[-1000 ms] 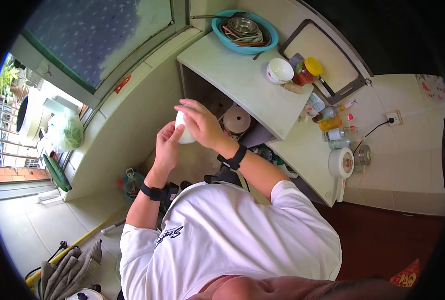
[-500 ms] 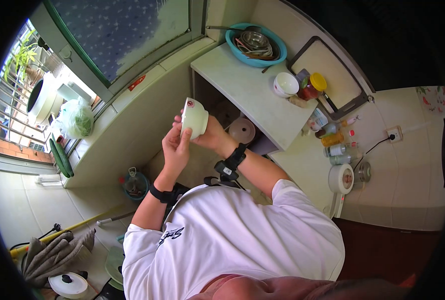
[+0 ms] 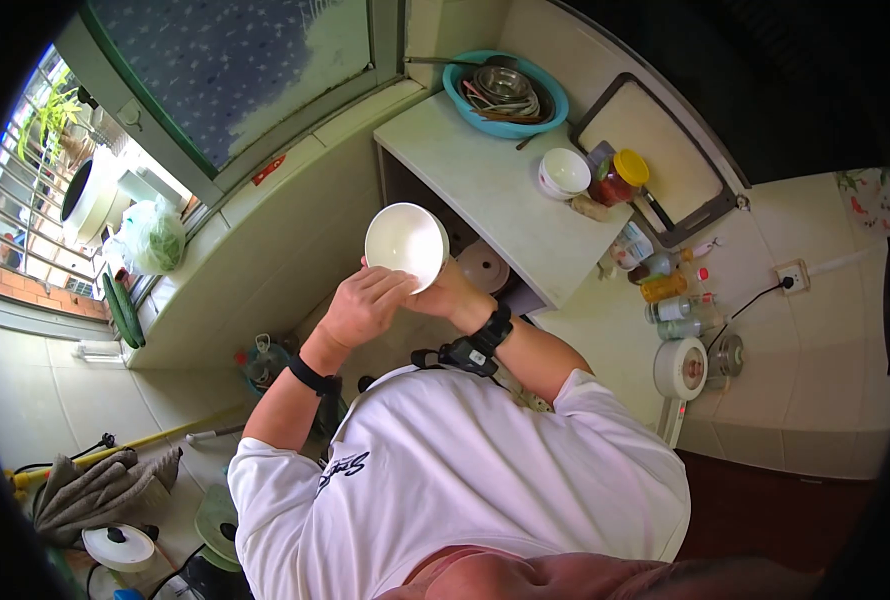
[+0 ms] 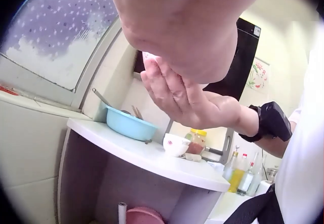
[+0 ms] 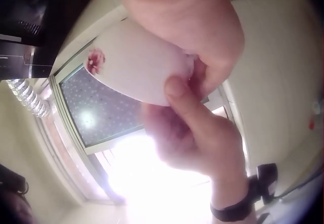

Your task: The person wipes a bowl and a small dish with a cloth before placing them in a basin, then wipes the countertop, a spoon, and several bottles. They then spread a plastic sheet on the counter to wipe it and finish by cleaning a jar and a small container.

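Note:
A white bowl (image 3: 405, 243) is held up between both hands, its open inside facing the head camera. My left hand (image 3: 365, 305) pinches the near rim, fingers over the edge and thumb on the outer wall, as the right wrist view shows. From behind and below, my right hand (image 3: 448, 292) holds the bowl around its base; its fingers are mostly hidden in the head view. A red flower marks the bowl's outside (image 5: 136, 62) in the right wrist view. Only a sliver of the bowl shows in the left wrist view, behind the hands.
Ahead, a white counter (image 3: 445, 135) bears a blue basin (image 3: 510, 128) of dishes, a second bowl (image 3: 565, 173) and a yellow-lidded jar (image 3: 620, 177). Several bottles (image 3: 680, 310) line the wall at right. Cucumbers (image 3: 122, 310) and a bagged cabbage (image 3: 155, 238) lie on the left sill.
The bowl has turned from side-on until its inside faces the head camera. The left hand has moved from its side to the near rim.

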The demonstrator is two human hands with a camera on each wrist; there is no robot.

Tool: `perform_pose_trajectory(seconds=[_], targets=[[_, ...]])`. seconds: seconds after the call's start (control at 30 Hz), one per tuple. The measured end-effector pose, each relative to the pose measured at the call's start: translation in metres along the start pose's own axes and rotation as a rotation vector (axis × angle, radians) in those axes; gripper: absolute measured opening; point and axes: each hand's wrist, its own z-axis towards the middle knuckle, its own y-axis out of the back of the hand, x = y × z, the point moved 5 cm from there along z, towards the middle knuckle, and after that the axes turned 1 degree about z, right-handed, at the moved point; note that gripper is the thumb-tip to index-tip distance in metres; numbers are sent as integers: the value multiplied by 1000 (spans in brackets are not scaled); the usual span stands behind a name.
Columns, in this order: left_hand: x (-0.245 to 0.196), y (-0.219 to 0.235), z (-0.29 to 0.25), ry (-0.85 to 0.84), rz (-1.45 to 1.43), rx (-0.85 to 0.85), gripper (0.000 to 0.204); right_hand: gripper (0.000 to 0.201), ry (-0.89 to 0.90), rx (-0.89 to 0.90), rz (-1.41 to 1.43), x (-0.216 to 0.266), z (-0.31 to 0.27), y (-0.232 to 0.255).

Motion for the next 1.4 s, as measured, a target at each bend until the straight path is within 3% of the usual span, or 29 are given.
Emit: perform_pose_trajectory(seconds=[0.07, 0.13, 0.17, 0.23, 0.33, 0.47, 0.5, 0.8, 0.87, 0.93, 1.0, 1.07, 1.13, 1.17, 1.2, 1.23, 1.27, 1.3, 1.33, 1.4], targets=[[-1, 1, 0, -44, 32, 9, 23, 40, -53, 9, 19, 5, -9, 4], [2, 4, -2, -35, 68, 18, 24, 37, -108, -198, -77, 9, -22, 15], [3, 6, -6, -33, 73, 16, 24, 37, -112, -195, -79, 14, -25, 18], [10, 9, -15, 73, 100, -25, 19, 37, 2, -309, -278, 32, -28, 38], [1, -1, -18, 28, 48, 9, 17, 40, 161, -159, -310, 37, -4, 32], [-6, -9, -17, 67, 55, 39, 16, 62, 94, -261, -386, 20, -19, -17], [-5, -9, -17, 80, 55, 71, 16, 67, 123, -272, -542, 18, -20, -11], [4, -4, -29, 60, 45, 174, 16, 63, 4, -567, -873, 36, -43, 48], [4, -5, -29, 41, 59, 203, 17, 61, 80, -535, -747, 25, -46, 18], [4, -16, -32, 38, 88, 431, 21, 59, 154, -505, -618, 21, -45, 11], [3, -12, -27, -5, 155, 378, 31, 57, 194, -489, -874, 27, -40, 18], [-4, -13, -22, -52, 225, 325, 41, 55, 199, -516, -796, 31, -40, 28], [11, 3, -24, 562, -155, -271, 60, 53, 206, -547, -716, 36, -38, 39], [44, -41, -61, 856, -632, -291, 66, 52, 235, -553, -805, 40, -35, 43], [41, -40, -56, 865, -635, -292, 66, 50, 257, -563, -893, 42, -36, 46], [38, -47, -52, 1073, -945, -249, 62, 50, 252, -565, -896, 43, -35, 48], [37, -57, -48, 1264, -1260, -196, 59, 47, 296, -583, -1099, 50, -34, 45], [45, -60, -50, 1261, -1258, -192, 57, 44, 337, -601, -1300, 55, -34, 42], [48, -64, -53, 1262, -1260, -195, 57, 44, 333, -601, -1302, 57, -33, 43], [52, -71, -56, 1302, -1323, -302, 53, 42, 597, -786, -1085, 76, -40, 41]])
